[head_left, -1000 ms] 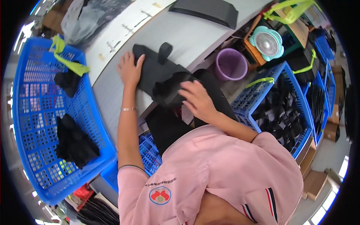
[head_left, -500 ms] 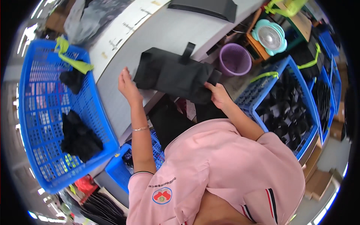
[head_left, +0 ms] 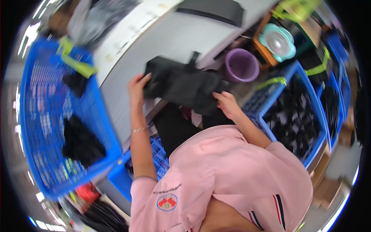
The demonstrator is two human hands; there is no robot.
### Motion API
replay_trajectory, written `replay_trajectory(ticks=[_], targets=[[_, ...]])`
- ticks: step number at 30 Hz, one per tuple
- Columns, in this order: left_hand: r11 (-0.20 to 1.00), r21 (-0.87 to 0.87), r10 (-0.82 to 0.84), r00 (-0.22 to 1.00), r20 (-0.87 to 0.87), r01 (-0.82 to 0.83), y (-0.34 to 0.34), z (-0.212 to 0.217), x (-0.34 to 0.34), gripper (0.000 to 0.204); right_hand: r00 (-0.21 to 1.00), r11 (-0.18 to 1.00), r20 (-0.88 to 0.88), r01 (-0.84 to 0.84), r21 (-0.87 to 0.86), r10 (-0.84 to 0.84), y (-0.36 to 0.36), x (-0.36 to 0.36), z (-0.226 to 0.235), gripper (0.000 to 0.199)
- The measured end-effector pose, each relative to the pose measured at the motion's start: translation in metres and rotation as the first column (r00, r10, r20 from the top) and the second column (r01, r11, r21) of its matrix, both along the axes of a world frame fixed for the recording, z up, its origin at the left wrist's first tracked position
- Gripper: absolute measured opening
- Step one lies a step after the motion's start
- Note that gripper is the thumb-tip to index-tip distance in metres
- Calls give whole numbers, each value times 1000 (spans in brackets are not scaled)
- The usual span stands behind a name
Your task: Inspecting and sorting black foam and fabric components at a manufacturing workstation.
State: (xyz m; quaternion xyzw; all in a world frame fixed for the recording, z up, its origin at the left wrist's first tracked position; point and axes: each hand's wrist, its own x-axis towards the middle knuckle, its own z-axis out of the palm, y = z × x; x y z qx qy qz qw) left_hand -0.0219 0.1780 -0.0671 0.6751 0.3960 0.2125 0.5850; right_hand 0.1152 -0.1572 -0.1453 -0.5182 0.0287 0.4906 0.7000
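Observation:
A black fabric pouch-like piece (head_left: 181, 87) with a short strap sticking up at its far edge spans the space between my hands, over the near edge of the grey table. Its left edge is pinched between the thumb and fingers of my left hand (head_left: 137, 87). At the other end, my right hand (head_left: 227, 103) grips the near right corner, thumb on top. The underside of the piece is hidden, and motion blurs its surface.
A blue basket (head_left: 110, 127) with black pieces stands at left. Another blue crate (head_left: 266, 123), filled with black parts, is at right. Beyond it are a purple bin (head_left: 253, 69) and a teal fan (head_left: 277, 42). A dark flat object (head_left: 212, 11) lies on the table (head_left: 154, 46).
My left hand has closed on the pouch's left edge, where it was apart with fingers raised. The piece has come slightly nearer to me.

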Motion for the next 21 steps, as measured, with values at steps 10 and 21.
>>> replay_trajectory(ticks=[10, 21], targets=[[991, -90, -89, 984, 157, 104, 24, -30, -25, 29, 999, 972, -7, 45, 231, -44, 3, 5, 2, 28], [987, -163, 40, 972, 233, -2, 18, -28, -27, 40, 401, 392, 68, 913, -115, -914, -281, 27, -61, 25]])
